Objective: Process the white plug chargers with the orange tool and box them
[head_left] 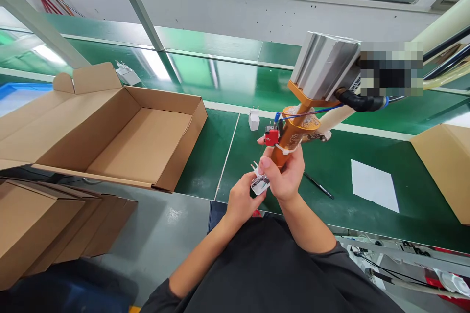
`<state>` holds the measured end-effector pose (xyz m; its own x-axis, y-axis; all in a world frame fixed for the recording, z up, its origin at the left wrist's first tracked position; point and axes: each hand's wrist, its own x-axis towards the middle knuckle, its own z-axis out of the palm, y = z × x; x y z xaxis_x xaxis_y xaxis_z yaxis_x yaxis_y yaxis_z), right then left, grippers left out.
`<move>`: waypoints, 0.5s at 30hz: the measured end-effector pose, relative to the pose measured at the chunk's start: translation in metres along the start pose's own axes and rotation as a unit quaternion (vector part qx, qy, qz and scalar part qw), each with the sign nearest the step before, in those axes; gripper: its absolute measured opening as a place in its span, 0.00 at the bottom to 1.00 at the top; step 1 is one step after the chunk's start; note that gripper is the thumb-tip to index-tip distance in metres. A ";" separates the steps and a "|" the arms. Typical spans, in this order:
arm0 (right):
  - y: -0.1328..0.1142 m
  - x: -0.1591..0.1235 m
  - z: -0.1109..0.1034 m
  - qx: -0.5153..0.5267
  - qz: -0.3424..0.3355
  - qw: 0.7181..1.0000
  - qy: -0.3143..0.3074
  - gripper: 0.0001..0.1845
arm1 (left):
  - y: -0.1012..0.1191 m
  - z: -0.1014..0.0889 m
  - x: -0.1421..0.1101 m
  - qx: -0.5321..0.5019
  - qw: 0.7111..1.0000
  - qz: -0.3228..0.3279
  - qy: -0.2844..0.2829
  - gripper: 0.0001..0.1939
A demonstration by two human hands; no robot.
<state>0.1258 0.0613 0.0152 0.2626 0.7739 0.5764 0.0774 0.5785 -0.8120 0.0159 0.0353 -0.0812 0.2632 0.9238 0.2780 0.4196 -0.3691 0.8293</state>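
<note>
My left hand (241, 200) grips a small white plug adapter (260, 184) with two metal prongs, low in front of my body. Wrapped round the narrow lower part of an orange tool (290, 139) is my right hand (288, 178), its thumb close to or touching the adapter. A silver ribbed cylinder (326, 66) tops the tool, and a red switch block (271, 136) is fixed to its side. The tool's lower tip is hidden by my hands. Another white plug adapter (253, 119) stands prongs up on the green bench, just beyond my hands.
An open cardboard box (183, 151) lies to the left, with more white adapters (127, 73) behind it. Stacked cartons (69, 225) sit lower left. On the green bench (227, 127) to the right are a black pen (319, 186), white paper (372, 186) and a carton (446, 166).
</note>
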 end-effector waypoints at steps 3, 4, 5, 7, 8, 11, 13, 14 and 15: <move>0.006 -0.004 -0.008 0.033 0.012 0.999 -0.011 0.14 | -0.007 -0.008 0.000 0.023 1.000 0.010 0.014 0.17; 0.008 -0.005 -0.011 0.036 0.018 0.999 -0.009 0.14 | -0.009 -0.011 0.000 0.027 0.999 0.008 0.015 0.16; 0.009 -0.005 -0.014 0.034 0.024 0.999 -0.004 0.13 | -0.011 -0.013 -0.001 0.031 0.999 0.003 0.014 0.16; 0.010 -0.006 -0.019 0.020 0.036 0.999 0.017 0.13 | -0.015 -0.018 -0.003 0.042 0.999 -0.008 0.012 0.15; 0.010 -0.006 -0.021 0.011 0.041 0.999 0.029 0.13 | -0.017 -0.020 -0.004 0.046 0.999 -0.012 0.011 0.15; 0.007 -0.004 -0.025 -0.002 0.044 0.998 0.050 0.13 | -0.020 -0.024 -0.006 0.053 0.998 -0.019 0.004 0.14; 0.004 -0.002 -0.023 -0.003 0.043 0.998 0.055 0.14 | -0.021 -0.023 -0.007 0.060 0.998 -0.019 0.003 0.14; 0.002 -0.002 -0.021 -0.003 0.044 0.998 0.055 0.15 | -0.020 -0.022 -0.007 0.065 0.998 -0.017 0.005 0.14; 0.000 -0.001 -0.018 -0.003 0.046 0.997 0.056 0.16 | -0.019 -0.019 -0.008 0.071 0.997 -0.013 0.010 0.13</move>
<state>0.1426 0.0564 0.0128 0.3742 0.7894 0.4866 0.0549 0.5050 -0.8614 -0.0108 0.0374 -0.0901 0.2342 0.9348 0.2671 0.5452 -0.3537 0.7600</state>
